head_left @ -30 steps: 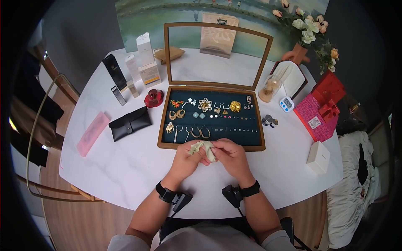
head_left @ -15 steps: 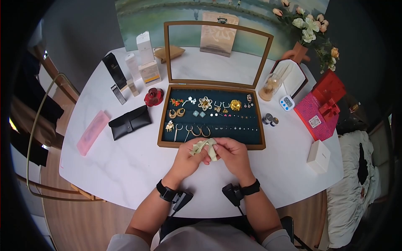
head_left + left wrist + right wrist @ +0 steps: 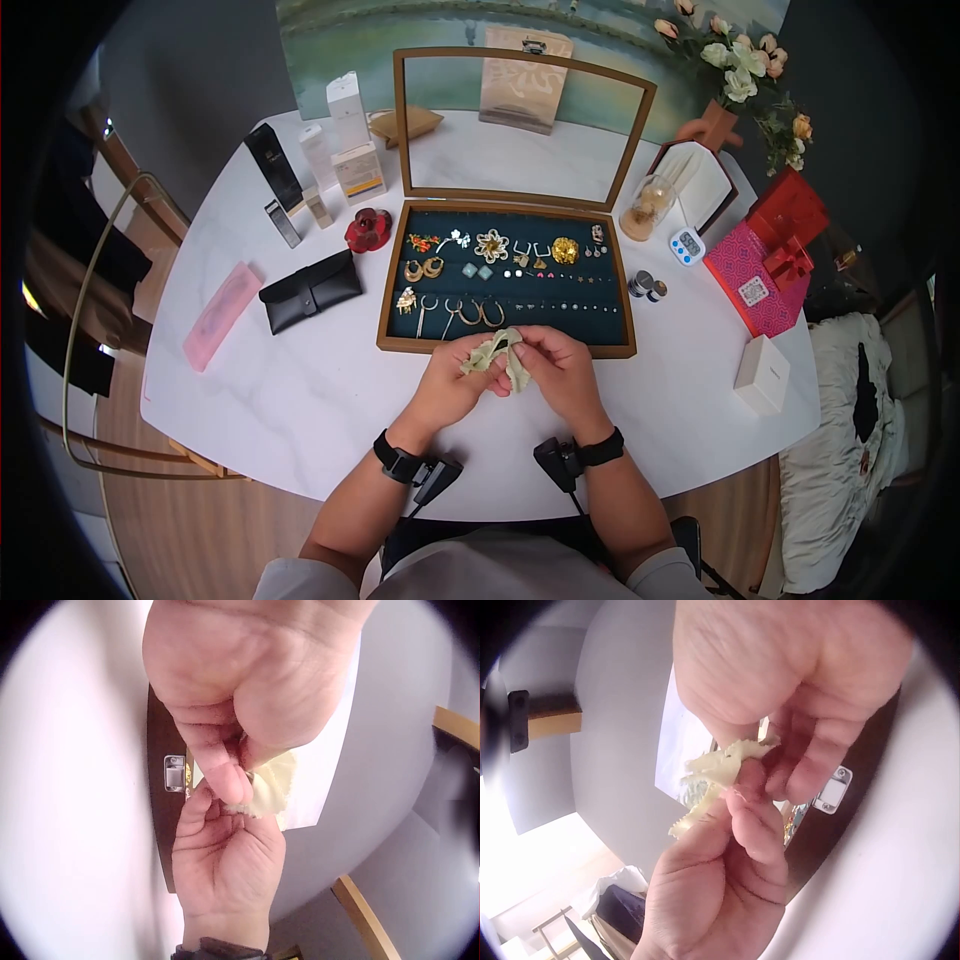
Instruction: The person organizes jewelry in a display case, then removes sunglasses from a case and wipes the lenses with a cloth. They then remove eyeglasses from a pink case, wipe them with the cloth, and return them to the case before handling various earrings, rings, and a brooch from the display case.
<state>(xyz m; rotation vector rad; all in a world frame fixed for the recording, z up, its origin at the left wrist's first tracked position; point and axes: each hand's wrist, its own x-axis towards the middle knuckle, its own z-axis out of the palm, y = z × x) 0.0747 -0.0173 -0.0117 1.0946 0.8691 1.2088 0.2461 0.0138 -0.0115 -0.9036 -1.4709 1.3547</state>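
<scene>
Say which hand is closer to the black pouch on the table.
Left. The left hand is to the right of the black pouch and nearer the person, pinching a pale cloth; the right hand pinches it too, but lies farther right.

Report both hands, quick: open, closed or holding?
Left hand: fingers curled, pinching the pale green cloth.
Right hand: fingers curled, pinching the same cloth.

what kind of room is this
Probably a bedroom or dressing corner at home: what looks like a bed with a rumpled cover stands beside the table, which holds an open jewelry case and small cosmetics-style boxes.
</scene>
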